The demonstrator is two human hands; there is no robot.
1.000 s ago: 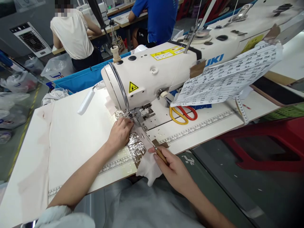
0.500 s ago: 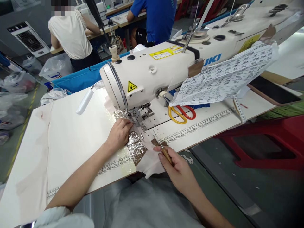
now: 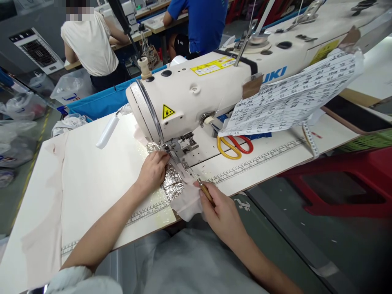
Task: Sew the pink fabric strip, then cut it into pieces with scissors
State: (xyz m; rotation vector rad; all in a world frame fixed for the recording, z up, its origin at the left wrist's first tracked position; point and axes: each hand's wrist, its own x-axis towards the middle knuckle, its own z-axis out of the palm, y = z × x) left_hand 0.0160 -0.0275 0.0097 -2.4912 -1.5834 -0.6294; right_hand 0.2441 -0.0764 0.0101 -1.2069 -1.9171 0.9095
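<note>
My left hand (image 3: 153, 171) presses, fingers curled, on a crinkled silver foil-like piece (image 3: 172, 183) and white fabric (image 3: 188, 204) just left of the presser foot (image 3: 180, 152) of a cream sewing machine (image 3: 196, 98). My right hand (image 3: 222, 212) grips a wooden-handled awl (image 3: 202, 188). Its thin metal tip points up toward the presser foot. The white fabric hangs over the table's front edge between my hands.
Yellow and red scissors (image 3: 234, 146) lie under a taped paper chart (image 3: 294, 98). A printed ruler (image 3: 254, 165) runs along the white table (image 3: 92, 179). A red stool (image 3: 346, 183) stands to the right. Two people (image 3: 92, 45) sit at benches behind a blue bin (image 3: 101, 102).
The awl swung back so its tip points at the presser foot again. The foil and fabric shifted slightly toward the needle, and my right hand moved a little up and left.
</note>
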